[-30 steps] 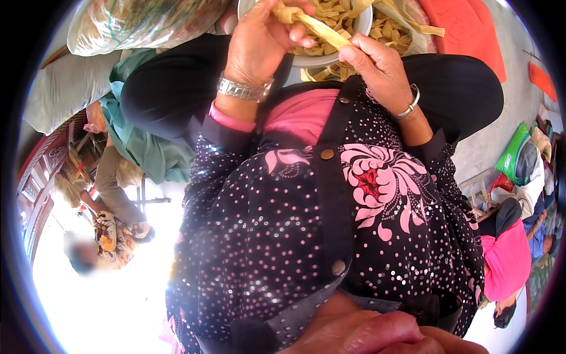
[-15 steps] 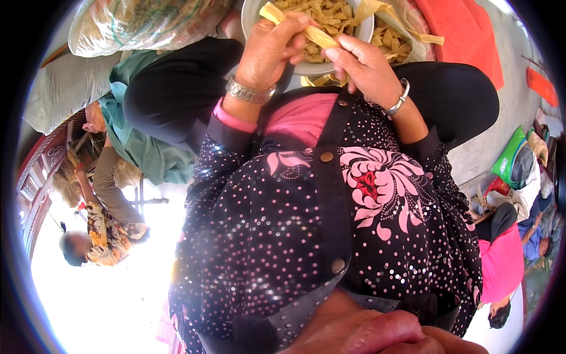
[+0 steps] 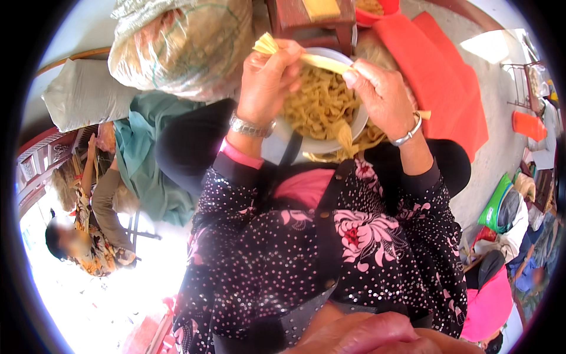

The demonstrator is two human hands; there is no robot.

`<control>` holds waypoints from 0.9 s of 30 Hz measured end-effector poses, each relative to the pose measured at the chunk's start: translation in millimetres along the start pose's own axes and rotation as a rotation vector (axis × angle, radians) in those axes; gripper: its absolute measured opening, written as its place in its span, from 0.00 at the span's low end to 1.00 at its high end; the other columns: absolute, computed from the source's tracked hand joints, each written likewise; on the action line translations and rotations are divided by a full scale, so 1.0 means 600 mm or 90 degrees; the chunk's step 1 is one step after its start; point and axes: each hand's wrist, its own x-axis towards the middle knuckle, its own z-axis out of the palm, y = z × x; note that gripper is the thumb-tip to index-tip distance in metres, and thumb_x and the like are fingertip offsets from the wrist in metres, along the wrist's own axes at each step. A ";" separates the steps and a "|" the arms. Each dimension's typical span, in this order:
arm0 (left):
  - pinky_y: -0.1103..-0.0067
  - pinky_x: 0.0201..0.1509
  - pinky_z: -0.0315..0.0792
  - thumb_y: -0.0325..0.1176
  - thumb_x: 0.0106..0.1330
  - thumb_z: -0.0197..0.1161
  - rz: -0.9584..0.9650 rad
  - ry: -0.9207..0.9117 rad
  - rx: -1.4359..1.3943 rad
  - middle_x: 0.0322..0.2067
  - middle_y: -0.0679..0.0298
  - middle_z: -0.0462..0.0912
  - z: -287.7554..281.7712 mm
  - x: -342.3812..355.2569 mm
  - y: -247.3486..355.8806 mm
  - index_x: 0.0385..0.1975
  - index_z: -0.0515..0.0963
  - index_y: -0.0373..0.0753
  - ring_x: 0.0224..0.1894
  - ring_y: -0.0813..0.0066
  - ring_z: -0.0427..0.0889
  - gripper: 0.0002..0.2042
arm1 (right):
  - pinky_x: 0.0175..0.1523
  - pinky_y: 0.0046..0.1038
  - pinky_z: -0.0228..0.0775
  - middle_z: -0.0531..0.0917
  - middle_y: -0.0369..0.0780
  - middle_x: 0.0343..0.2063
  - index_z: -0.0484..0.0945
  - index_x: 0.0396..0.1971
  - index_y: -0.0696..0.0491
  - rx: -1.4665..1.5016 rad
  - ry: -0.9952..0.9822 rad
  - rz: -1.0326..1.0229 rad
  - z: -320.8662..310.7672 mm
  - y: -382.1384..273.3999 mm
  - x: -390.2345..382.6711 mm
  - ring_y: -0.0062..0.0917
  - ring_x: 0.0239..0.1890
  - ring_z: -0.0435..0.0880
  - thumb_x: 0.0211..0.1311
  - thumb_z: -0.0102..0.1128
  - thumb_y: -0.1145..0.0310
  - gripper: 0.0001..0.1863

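Note:
A pale yellow, flat leaf-like strip (image 3: pixel 324 63) stretches between my two hands over a white bowl (image 3: pixel 361 128). My left hand (image 3: pixel 264 82) is closed round one part of it, and a fanned, pleated end sticks out past the fingers. My right hand (image 3: pixel 383 94) pinches the other end between thumb and fingers. Below them, the bowl holds a heap of curled yellow strips (image 3: pixel 318 100). More strips (image 3: pixel 368 137) lie against its near right side, partly hidden by my right forearm.
A bulging plastic sack (image 3: pixel 183 53) stands left of the bowl, near a teal cloth (image 3: pixel 153 153). Beyond the bowl are a brown wooden stool (image 3: pixel 289 23) and a red basin (image 3: pixel 392 7). Red cloth (image 3: pixel 436 82) lies to the right. Other people (image 3: pixel 97 239) sit on both sides.
The view has shifted, bringing the whole bowl and the stool into sight. My hands are farther apart, with the strip still held between them.

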 end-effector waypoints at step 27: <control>0.87 0.19 0.63 0.39 0.64 0.60 0.117 -0.003 0.398 0.15 0.71 0.73 -0.046 0.098 0.023 0.26 0.78 0.36 0.14 0.86 0.68 0.12 | 0.22 0.28 0.61 0.72 0.39 0.15 0.73 0.26 0.58 -0.054 0.214 -0.084 -0.022 0.115 0.124 0.26 0.15 0.71 0.65 0.53 0.64 0.13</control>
